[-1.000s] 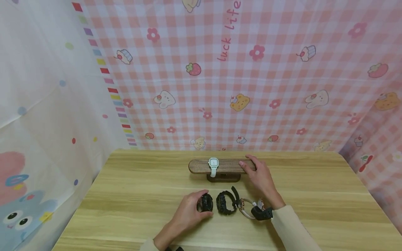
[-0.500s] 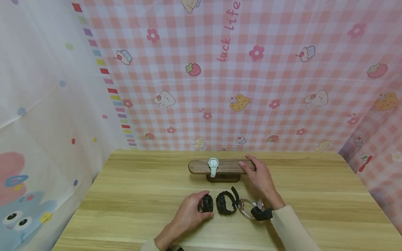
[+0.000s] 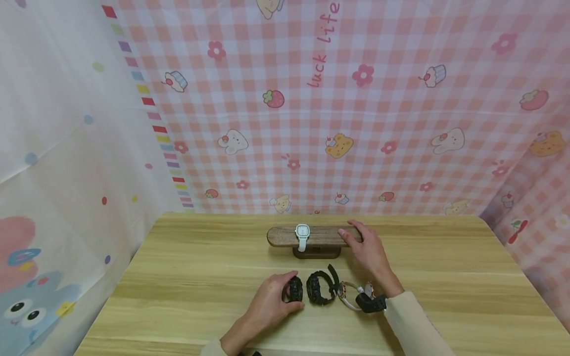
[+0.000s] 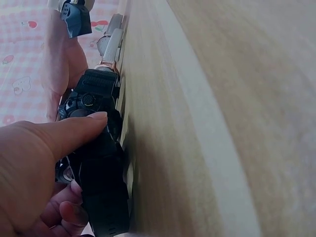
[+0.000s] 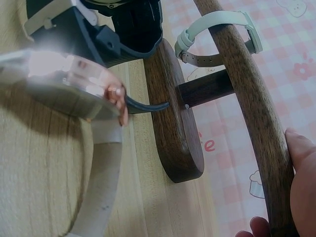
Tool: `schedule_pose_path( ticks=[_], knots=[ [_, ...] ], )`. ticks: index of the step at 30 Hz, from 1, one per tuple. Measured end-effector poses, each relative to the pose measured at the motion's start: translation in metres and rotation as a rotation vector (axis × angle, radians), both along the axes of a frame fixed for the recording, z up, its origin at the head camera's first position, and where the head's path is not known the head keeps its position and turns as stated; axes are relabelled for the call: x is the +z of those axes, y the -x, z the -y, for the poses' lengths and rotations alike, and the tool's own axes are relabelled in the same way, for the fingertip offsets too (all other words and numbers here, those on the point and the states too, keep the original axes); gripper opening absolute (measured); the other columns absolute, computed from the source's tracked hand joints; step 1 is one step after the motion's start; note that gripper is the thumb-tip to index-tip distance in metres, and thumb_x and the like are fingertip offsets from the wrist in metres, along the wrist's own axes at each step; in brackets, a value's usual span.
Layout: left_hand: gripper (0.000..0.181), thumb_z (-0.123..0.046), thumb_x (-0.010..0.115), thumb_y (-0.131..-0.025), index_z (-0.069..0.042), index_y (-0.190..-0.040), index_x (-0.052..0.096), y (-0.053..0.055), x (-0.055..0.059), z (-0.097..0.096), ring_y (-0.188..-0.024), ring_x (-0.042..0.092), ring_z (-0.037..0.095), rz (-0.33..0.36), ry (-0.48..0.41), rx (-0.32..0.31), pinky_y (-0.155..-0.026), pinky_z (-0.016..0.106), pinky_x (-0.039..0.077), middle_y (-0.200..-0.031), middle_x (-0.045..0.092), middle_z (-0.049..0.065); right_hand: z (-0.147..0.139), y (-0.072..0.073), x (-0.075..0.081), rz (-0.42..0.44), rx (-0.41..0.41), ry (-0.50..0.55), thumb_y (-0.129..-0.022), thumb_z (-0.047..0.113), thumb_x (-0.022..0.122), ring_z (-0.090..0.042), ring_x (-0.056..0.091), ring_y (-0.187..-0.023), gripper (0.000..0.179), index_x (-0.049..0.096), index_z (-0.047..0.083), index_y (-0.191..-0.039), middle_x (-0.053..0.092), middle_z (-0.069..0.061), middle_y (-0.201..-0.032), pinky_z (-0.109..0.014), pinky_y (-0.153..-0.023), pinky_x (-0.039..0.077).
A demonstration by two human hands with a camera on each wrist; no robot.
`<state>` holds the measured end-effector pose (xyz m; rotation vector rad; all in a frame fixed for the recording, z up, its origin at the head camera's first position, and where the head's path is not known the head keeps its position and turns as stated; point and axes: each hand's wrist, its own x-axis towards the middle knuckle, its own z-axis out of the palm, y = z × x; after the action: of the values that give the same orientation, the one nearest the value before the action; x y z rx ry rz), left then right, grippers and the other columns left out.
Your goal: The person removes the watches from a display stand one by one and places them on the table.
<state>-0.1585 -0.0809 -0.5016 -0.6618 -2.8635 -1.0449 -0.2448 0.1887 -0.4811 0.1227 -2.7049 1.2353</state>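
In the head view, my left hand grips a chunky black watch on the table, thumb on the near side and fingers on the far side. The left wrist view shows the thumb pressed on that watch. My right hand holds the right end of a dark wooden watch stand, thumb on one side of the bar and fingertips on the other. A pale mint watch hangs around the bar, left of its middle. A second black watch stands between the hands.
Rose-gold watches with pale straps lie right of the second black watch, partly behind a dark device on the right wrist. The wooden table ends at a pink checked cloth. A white printed cloth hangs at the left.
My left hand and the black watch in it have edged very slightly right, closer to the second black watch. My right hand and the stand stay put.
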Motion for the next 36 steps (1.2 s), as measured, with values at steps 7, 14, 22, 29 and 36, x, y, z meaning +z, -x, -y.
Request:
schedule_pose_path(
  ticks=[7, 14, 22, 29, 36],
  knots=[
    [0.075, -0.03, 0.088, -0.073, 0.001, -0.134, 0.058, 0.0, 0.003, 0.001, -0.078, 0.051, 0.007, -0.005, -0.012, -0.005, -0.084, 0.035, 0.052, -0.074, 0.053, -0.011, 0.0, 0.0, 0.002, -0.004, -0.001, -0.001, -0.099, 0.046, 0.057, -0.049, 0.046, -0.128, 0.061, 0.05, 0.003, -0.143, 0.049, -0.031, -0.14, -0.063, -0.105, 0.036],
    [0.078, -0.031, 0.089, -0.072, 0.0, -0.136, 0.057, 0.0, 0.006, 0.002, -0.077, 0.051, 0.007, -0.008, -0.037, -0.018, -0.085, 0.033, 0.052, -0.078, 0.055, -0.01, 0.0, 0.0, 0.002, 0.058, -0.021, -0.013, -0.099, 0.053, 0.054, -0.048, 0.042, -0.13, 0.065, 0.048, 0.008, -0.145, 0.047, -0.031, -0.141, -0.063, -0.105, 0.034],
    [0.073, -0.032, 0.087, -0.074, -0.003, -0.134, 0.058, 0.003, 0.017, 0.008, -0.076, 0.055, 0.014, -0.067, -0.098, -0.022, -0.087, 0.034, 0.052, -0.082, 0.062, -0.002, 0.0, 0.0, 0.003, 0.067, -0.028, -0.017, -0.098, 0.052, 0.054, -0.047, 0.042, -0.13, 0.064, 0.049, 0.009, -0.145, 0.047, -0.031, -0.141, -0.063, -0.106, 0.034],
    [0.06, -0.026, 0.085, -0.078, -0.002, -0.128, 0.062, 0.016, 0.034, 0.01, -0.055, 0.04, 0.002, -0.092, -0.175, 0.005, -0.055, 0.021, 0.04, -0.083, 0.065, 0.003, 0.001, -0.002, 0.003, 0.046, -0.03, -0.013, -0.099, 0.05, 0.055, -0.048, 0.043, -0.129, 0.062, 0.049, 0.007, -0.144, 0.047, -0.032, -0.14, -0.063, -0.105, 0.035],
    [0.054, -0.024, 0.085, -0.079, -0.005, -0.125, 0.065, 0.032, 0.049, 0.009, -0.06, 0.039, 0.003, -0.134, -0.243, 0.054, -0.053, 0.019, 0.035, -0.083, 0.066, 0.004, 0.002, -0.003, 0.004, 0.05, -0.025, -0.012, -0.099, 0.05, 0.055, -0.047, 0.044, -0.129, 0.062, 0.049, 0.007, -0.144, 0.047, -0.031, -0.14, -0.063, -0.106, 0.035]
  ],
)
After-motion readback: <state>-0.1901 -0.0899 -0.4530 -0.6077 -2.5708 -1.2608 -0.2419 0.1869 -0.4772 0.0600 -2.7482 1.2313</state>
